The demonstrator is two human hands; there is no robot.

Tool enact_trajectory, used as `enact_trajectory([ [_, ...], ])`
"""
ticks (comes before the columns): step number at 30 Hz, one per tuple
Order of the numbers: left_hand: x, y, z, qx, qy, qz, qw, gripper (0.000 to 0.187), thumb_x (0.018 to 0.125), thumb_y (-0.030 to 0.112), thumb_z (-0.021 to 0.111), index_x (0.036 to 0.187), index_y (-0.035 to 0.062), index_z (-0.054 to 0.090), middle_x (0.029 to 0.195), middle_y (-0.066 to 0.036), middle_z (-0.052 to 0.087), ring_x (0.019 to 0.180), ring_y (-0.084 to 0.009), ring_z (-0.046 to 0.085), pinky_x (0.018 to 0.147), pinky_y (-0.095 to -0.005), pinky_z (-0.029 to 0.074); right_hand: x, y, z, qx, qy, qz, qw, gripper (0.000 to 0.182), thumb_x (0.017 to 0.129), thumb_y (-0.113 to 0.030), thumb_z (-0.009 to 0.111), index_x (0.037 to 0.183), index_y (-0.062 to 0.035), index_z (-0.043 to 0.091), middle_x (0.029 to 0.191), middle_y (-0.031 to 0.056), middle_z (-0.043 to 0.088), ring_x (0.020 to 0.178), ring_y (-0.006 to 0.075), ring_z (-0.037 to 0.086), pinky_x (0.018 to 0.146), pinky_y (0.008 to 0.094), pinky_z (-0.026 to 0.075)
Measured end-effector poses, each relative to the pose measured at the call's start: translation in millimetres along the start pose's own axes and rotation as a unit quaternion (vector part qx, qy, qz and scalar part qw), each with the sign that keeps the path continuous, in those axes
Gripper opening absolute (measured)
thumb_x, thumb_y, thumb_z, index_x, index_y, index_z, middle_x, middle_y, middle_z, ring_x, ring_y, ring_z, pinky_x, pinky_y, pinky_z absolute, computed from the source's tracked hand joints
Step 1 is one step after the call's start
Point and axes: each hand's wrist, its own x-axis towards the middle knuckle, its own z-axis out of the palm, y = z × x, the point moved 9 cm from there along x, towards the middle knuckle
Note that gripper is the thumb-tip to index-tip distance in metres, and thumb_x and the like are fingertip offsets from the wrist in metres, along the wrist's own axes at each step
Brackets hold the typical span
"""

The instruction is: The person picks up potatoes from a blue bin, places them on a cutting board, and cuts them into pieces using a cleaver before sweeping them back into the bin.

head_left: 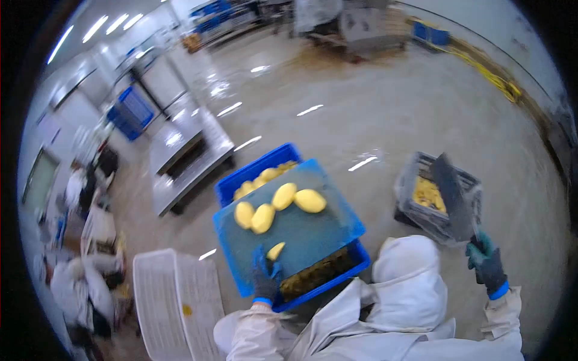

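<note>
My right hand (486, 263), in a dark glove with a blue cuff, is closed round the handle of a broad-bladed cleaver (453, 198). The blade is raised and points up and away, out to the right of the cutting board. My left hand (265, 278), also gloved, rests at the near left part of the blue cutting board (319, 231). Between its thumb and fingers is a cut piece of potato (276, 251). Several peeled potatoes, one of them the potato (310, 201) at the right, lie farther up the board.
The board bridges a blue crate (364, 260) with potatoes at its far end and dark contents nearer me. A grey crate (415, 224) of yellow pieces stands right. White bins (159, 301) and a steel trolley (211, 141) stand left; another person (84, 289) is farther left.
</note>
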Motion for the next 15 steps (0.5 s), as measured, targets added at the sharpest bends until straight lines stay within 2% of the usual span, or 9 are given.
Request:
enact_trajectory([
  [1, -5.5, -7.7, -3.6, 0.001, 0.010, -0.009, 1.000, 0.059, 0.079, 0.018, 0.061, 0.132, 0.0043, 0.040, 0.127, -0.021, 0.047, 0.119, -0.0360, 0.044, 0.101, -0.0420, 0.033, 1.4, -25.7, 15.6, -0.003, -0.028, -0.009, 1.000, 0.014, 0.084, -0.006, 0.054, 0.098, -0.0027, 0.055, 0.070, 0.0026, 0.054, 0.057, 0.0115, 0.053, 0.049, 0.0265, 0.045],
  [3, -10.9, -40.2, 3.6, 0.027, 0.027, -0.006, 0.999, 0.059, 0.079, 0.021, 0.062, 0.132, 0.0052, 0.041, 0.126, -0.021, 0.047, 0.117, -0.0369, 0.045, 0.100, -0.0425, 0.035, -0.7, -72.5, 53.2, 0.045, -0.076, -0.056, 0.995, 0.025, 0.084, -0.008, 0.052, 0.109, -0.0033, 0.055, 0.072, 0.0015, 0.054, 0.057, 0.0094, 0.050, 0.048, 0.0251, 0.044],
  [6, -14.3, -39.0, 1.9, 0.061, 0.039, 0.016, 0.997, 0.057, 0.078, 0.026, 0.064, 0.128, 0.0069, 0.045, 0.122, -0.019, 0.050, 0.112, -0.0379, 0.047, 0.095, -0.0435, 0.037, -22.4, -108.8, 150.0, -0.056, -0.249, -0.127, 0.959, 0.027, 0.085, -0.010, 0.054, 0.112, -0.0052, 0.053, 0.073, 0.0017, 0.054, 0.057, 0.0098, 0.051, 0.051, 0.0255, 0.044],
  [7, -11.5, -31.5, 1.8, 0.074, 0.043, 0.025, 0.996, 0.053, 0.078, 0.028, 0.065, 0.125, 0.0077, 0.048, 0.119, -0.018, 0.053, 0.110, -0.0380, 0.048, 0.093, -0.0440, 0.039, -32.3, -106.5, 181.7, -0.125, -0.250, -0.165, 0.946, 0.031, 0.085, -0.012, 0.056, 0.114, -0.0057, 0.053, 0.076, 0.0019, 0.055, 0.059, 0.0114, 0.052, 0.055, 0.0262, 0.044],
  [8, -8.2, -26.9, 0.8, 0.072, 0.048, 0.020, 0.996, 0.053, 0.078, 0.028, 0.065, 0.125, 0.0077, 0.048, 0.119, -0.018, 0.053, 0.110, -0.0380, 0.048, 0.093, -0.0440, 0.039, -33.2, -78.7, 221.9, -0.099, -0.304, -0.170, 0.932, 0.035, 0.085, -0.013, 0.057, 0.118, -0.0053, 0.051, 0.080, 0.0029, 0.058, 0.064, 0.0118, 0.054, 0.060, 0.0280, 0.045],
  [9, -3.4, -28.8, 3.7, 0.065, 0.027, -0.013, 0.997, 0.049, 0.078, 0.029, 0.065, 0.121, 0.0083, 0.052, 0.115, -0.017, 0.055, 0.107, -0.0371, 0.050, 0.092, -0.0441, 0.039, -37.8, -63.6, 260.4, -0.187, -0.348, -0.236, 0.888, 0.037, 0.085, -0.015, 0.058, 0.120, -0.0059, 0.050, 0.088, 0.0063, 0.060, 0.071, 0.0131, 0.055, 0.065, 0.0302, 0.045],
  [10, 0.0, -32.0, 7.8, 0.059, 0.005, -0.044, 0.997, 0.045, 0.078, 0.031, 0.064, 0.116, 0.0088, 0.055, 0.112, -0.015, 0.057, 0.104, -0.0361, 0.051, 0.091, -0.0442, 0.039, -49.8, -71.5, 286.5, -0.080, -0.322, -0.347, 0.877, 0.036, 0.085, -0.015, 0.058, 0.119, -0.0069, 0.051, 0.087, 0.0115, 0.062, 0.070, 0.0191, 0.058, 0.068, 0.0328, 0.046],
  [11, 1.8, -30.5, 10.0, 0.059, 0.005, -0.046, 0.997, 0.045, 0.078, 0.031, 0.064, 0.116, 0.0088, 0.055, 0.112, -0.015, 0.057, 0.104, -0.0361, 0.051, 0.091, -0.0442, 0.039, -50.7, -51.7, 312.8, -0.051, -0.336, -0.337, 0.878, 0.035, 0.084, -0.018, 0.058, 0.117, -0.0081, 0.052, 0.085, 0.0168, 0.062, 0.071, 0.0293, 0.061, 0.069, 0.0369, 0.047],
  [15, 9.0, -27.9, 18.9, 0.107, 0.022, -0.008, 0.994, 0.036, 0.080, 0.032, 0.060, 0.107, 0.0095, 0.061, 0.106, -0.011, 0.061, 0.099, -0.0315, 0.054, 0.090, -0.0429, 0.039, -58.5, -19.6, 356.5, -0.191, -0.348, -0.276, 0.875, 0.030, 0.084, -0.020, 0.056, 0.111, -0.0084, 0.053, 0.082, 0.0191, 0.062, 0.073, 0.0363, 0.061, 0.065, 0.0416, 0.047],
])
